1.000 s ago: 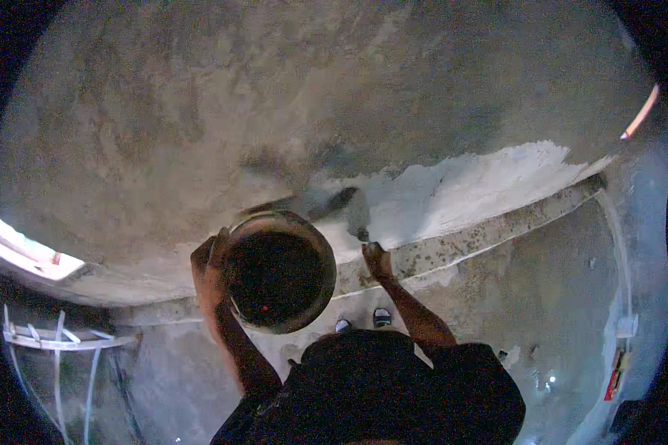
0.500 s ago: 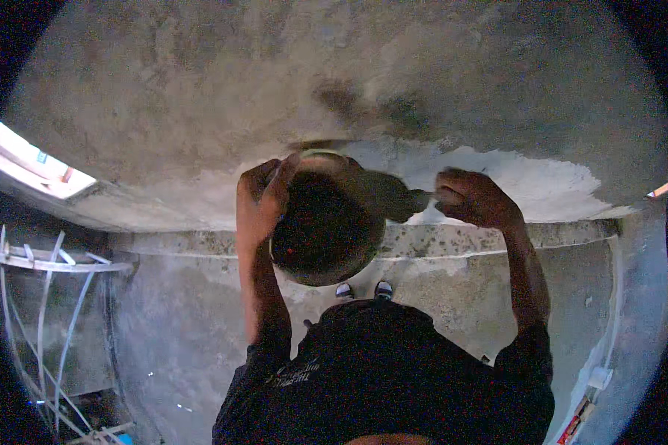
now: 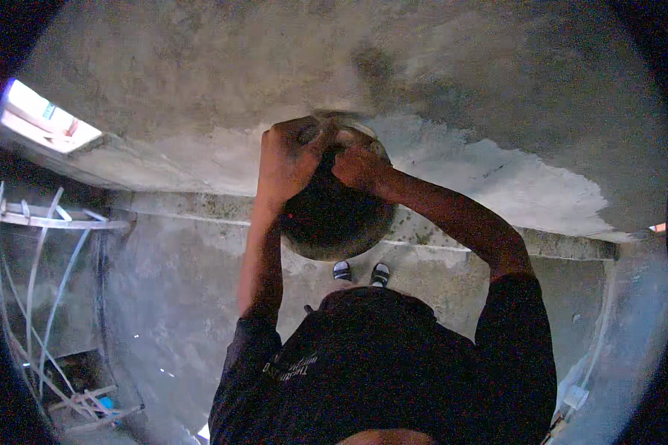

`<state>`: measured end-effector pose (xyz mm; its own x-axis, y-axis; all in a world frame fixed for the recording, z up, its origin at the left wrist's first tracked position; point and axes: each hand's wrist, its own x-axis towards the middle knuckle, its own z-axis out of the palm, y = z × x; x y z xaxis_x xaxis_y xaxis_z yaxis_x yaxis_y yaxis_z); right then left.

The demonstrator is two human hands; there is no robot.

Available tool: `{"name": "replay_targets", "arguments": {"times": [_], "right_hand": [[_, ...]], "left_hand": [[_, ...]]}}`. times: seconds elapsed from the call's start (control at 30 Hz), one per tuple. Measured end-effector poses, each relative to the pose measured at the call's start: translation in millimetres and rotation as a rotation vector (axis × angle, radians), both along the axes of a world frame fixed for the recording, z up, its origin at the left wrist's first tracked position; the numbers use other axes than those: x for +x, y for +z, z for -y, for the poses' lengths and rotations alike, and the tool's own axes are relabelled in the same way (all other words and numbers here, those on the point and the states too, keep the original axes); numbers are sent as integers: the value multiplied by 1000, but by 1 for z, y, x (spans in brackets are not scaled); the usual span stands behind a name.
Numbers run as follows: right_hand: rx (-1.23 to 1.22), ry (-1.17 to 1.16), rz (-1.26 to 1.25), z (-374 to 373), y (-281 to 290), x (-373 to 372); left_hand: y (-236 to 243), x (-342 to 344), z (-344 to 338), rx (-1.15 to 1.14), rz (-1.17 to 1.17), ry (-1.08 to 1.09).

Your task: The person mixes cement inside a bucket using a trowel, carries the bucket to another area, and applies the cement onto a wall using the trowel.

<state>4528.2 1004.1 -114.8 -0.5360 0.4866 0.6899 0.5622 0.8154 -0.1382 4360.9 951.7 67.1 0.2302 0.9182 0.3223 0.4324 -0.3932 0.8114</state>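
Observation:
A round, dark bowl (image 3: 335, 219) is held up close to the grey wall (image 3: 200, 67). My left hand (image 3: 298, 156) grips its far rim, thumb toward the inside. My right hand (image 3: 364, 162) is closed at the same rim, close beside the left. The trowel seen in it a moment before is now mostly hidden by the hands and the bowl. A pale, smooth coat (image 3: 527, 182) covers the lower wall to the right of the bowl, with a ragged upper edge against darker grey.
A ladder-like wooden frame (image 3: 59, 220) stands at the left, with a small blue thing (image 3: 107, 403) near its foot. Above it is a bright opening (image 3: 52, 122). A mottled ledge (image 3: 445, 230) runs along the wall base. My sandalled feet (image 3: 379, 274) stand below the bowl.
My right hand has swung left from the pale wall patch to the bowl's rim, taking the trowel out of clear sight. The bowl and left hand sit slightly higher in view.

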Motion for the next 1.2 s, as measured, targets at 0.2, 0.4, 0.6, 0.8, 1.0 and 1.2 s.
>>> {"name": "replay_targets", "arguments": {"times": [0.2, 0.4, 0.6, 0.8, 1.0, 1.2], "right_hand": [[-410, 33, 372, -13, -22, 2], [-653, 113, 607, -6, -39, -2], [-532, 200, 694, 7, -31, 5], [-544, 323, 849, 7, 22, 8], [-879, 344, 616, 15, 78, 29], [-1014, 129, 361, 46, 85, 77]], "left_hand": [[-5, -6, -11, 136, -77, 50], [-10, -5, -7, 105, -115, 119], [-3, 2, 5, 132, -76, 111], [4, 11, 6, 176, -127, 107], [1, 8, 6, 121, -192, 99], [-1, 6, 6, 41, -204, 146]]}}
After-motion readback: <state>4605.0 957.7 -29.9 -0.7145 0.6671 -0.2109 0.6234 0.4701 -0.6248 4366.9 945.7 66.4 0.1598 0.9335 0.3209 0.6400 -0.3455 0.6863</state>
